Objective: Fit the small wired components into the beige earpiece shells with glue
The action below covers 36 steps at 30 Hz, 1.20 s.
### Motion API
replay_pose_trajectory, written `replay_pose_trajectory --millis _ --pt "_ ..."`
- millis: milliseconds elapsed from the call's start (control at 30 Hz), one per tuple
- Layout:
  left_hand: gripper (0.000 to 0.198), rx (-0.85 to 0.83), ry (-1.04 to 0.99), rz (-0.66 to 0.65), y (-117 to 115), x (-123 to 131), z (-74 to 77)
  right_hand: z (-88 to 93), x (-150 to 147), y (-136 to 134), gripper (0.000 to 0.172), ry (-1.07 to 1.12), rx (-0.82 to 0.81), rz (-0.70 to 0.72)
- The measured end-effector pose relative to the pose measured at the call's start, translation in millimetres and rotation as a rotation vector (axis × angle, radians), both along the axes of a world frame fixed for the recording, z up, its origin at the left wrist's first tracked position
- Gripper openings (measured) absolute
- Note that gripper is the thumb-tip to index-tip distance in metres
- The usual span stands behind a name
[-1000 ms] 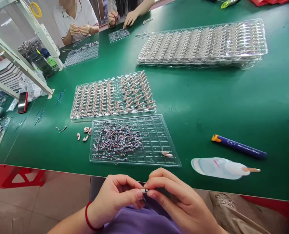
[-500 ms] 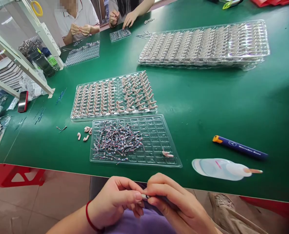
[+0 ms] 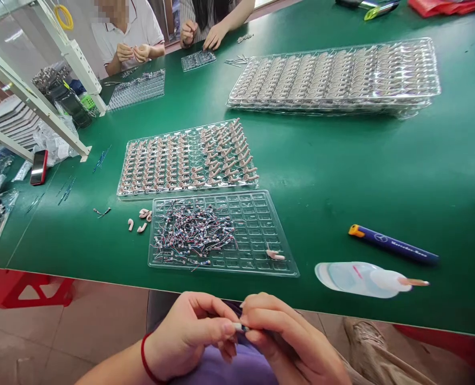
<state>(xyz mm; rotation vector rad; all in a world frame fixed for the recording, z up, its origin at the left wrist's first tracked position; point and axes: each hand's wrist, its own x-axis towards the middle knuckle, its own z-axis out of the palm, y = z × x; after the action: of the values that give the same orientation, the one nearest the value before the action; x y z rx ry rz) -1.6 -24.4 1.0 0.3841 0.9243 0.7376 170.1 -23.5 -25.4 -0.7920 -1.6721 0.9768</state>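
Observation:
Over my lap, just off the table's front edge, my left hand pinches a small pale part between thumb and fingertips. My right hand closes on the part's dark right end, its fingertips meeting those of my left. Fingers cover most of the part, so its full shape is hidden. Beyond them lies a clear compartment tray with a heap of small wired components and a few pink curved pieces at its right. Behind that tray, a second clear tray holds rows of pinkish hook-shaped shells.
To the right lie a blue cylinder with an orange end and a squeeze bottle. Stacked filled trays stand farther back. Loose curved pieces sit left of the near tray. Two co-workers work across the green table.
Both hands stay together around the small part; my fingers have shifted slightly, and a little more of its pale end shows. The trays and loose pieces have not moved.

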Motion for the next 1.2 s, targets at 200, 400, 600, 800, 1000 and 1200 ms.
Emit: replay_pose_trajectory --millis 200,400,600,800,1000,1200 --pt "0.024 0.087 0.042 0.007 -0.6 -0.7 2.6 5.0 0.6 1.3 0.014 -0.016 -0.001 0.033" --pt "0.024 0.120 0.108 -0.006 -1.5 -2.0 6.7 1.2 1.3 1.5 0.022 -0.016 -0.012 0.047" --pt "0.026 0.157 0.133 0.015 -2.9 -3.2 6.3 -2.4 -2.6 -1.3 0.021 -0.016 -0.005 0.018" --pt "0.024 0.214 0.167 0.020 -3.6 -3.7 5.3 -0.1 -3.7 -0.1 0.019 0.002 0.001 0.003" --pt "0.021 0.236 0.196 0.029 -5.6 -2.7 5.8 1.2 -3.5 1.3 0.019 0.029 -0.015 0.012" --pt "0.021 0.240 0.201 -0.010 -2.6 -3.8 7.5 -0.1 -3.6 1.5 0.017 0.022 -0.021 -0.013"
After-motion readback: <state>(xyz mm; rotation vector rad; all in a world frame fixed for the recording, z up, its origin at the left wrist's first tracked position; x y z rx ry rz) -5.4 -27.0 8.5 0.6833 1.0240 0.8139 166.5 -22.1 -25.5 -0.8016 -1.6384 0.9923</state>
